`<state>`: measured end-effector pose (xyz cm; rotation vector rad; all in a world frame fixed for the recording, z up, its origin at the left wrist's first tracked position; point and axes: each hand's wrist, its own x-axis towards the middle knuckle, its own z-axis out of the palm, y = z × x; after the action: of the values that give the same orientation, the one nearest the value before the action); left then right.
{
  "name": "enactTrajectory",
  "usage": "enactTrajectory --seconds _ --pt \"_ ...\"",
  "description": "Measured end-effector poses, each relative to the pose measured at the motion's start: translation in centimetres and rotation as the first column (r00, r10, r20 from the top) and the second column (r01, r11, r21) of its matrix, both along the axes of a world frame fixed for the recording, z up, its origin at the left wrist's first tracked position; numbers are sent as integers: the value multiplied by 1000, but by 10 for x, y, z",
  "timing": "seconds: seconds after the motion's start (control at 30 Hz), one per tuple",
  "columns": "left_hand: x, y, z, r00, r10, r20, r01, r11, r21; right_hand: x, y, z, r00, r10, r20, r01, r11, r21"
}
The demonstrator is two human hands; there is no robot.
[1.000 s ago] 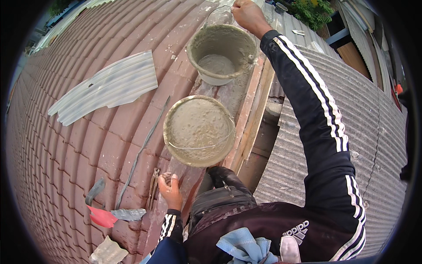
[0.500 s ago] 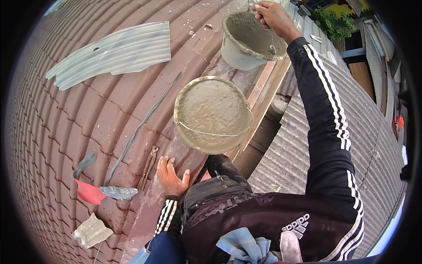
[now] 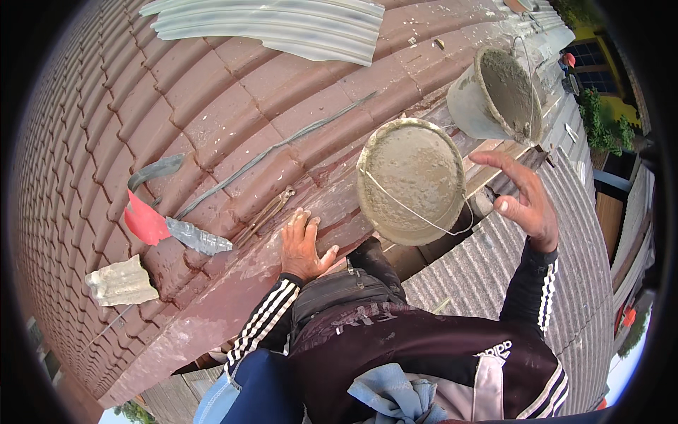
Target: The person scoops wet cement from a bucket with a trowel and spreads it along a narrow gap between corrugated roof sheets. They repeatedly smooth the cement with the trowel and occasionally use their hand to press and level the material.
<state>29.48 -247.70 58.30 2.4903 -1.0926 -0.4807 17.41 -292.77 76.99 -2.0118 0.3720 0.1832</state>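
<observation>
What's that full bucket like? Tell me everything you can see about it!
The full bucket is round, its rim caked with pale crust. A thick, lumpy grey-brown mix fills it nearly to the top. A thin wire handle lies slanting across. The bucket looks roughly upright on the reddish-brown ledge, though its base is hidden. The right hand is open beside it, not gripping it.

A smooth band [image 3: 212, 311] edges the reddish-brown tiled roof [image 3: 212, 92] on the person's side. On it stand a mortar-filled bucket [image 3: 363, 187] and a mortar-smeared bucket [image 3: 467, 102], and the left hand [image 3: 304, 249] rests there. Inward from this edge lie pincers [image 3: 272, 208], a grey strip [image 3: 270, 150], a red scrap [image 3: 145, 219], a broken chunk [image 3: 126, 281] and, farthest in, a pale corrugated sheet [image 3: 282, 25].
</observation>
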Motion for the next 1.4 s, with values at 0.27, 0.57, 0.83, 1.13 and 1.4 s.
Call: enactTrajectory --seconds 0.27,0.57,0.83,1.13,1.4 --pt "1 24 -9 999 -10 -50 2 989 -148 -5 92 -18 991 -133 24 132 991 31" --pt "-7 44 -23 997 63 -36 -73 898 -433 73 169 10 988 -72 139 100 975 -199" --pt "25 85 68 949 294 -114 -261 529 -807 128 309 90 969 218 116 -185 952 -244" --pt "39 271 323 954 217 -207 -300 672 -677 167 535 195 637 698 326 -668 711 -218" --pt "-84 393 434 347 671 -656 -917 93 -389 249 688 138 183 280 942 -724 687 -63"
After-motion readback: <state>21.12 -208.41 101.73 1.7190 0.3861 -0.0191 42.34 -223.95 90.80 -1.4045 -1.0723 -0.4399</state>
